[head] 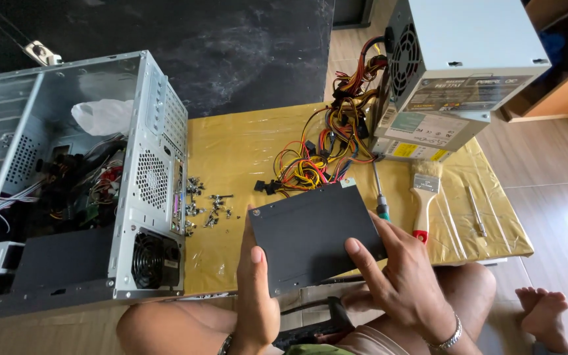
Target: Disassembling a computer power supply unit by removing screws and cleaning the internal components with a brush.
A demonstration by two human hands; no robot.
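Both my hands hold a flat black rectangular drive unit (pixel 310 233) over my lap, tilted slightly. My left hand (pixel 254 289) grips its left edge with the thumb on top. My right hand (pixel 405 276), with a metal bracelet at the wrist, grips its right side, thumb lying across the top face. An open grey computer case (pixel 146 151) lies on its side at the left, with cables and a board inside.
Two stacked grey power supplies (pixel 455 59) with a bundle of coloured wires (pixel 323 148) stand at the back of the yellow-covered low table (pixel 231 151). Loose screws (pixel 205 204), a screwdriver (pixel 379 197), a paintbrush (pixel 424 197) and a metal rod (pixel 474 210) lie on it.
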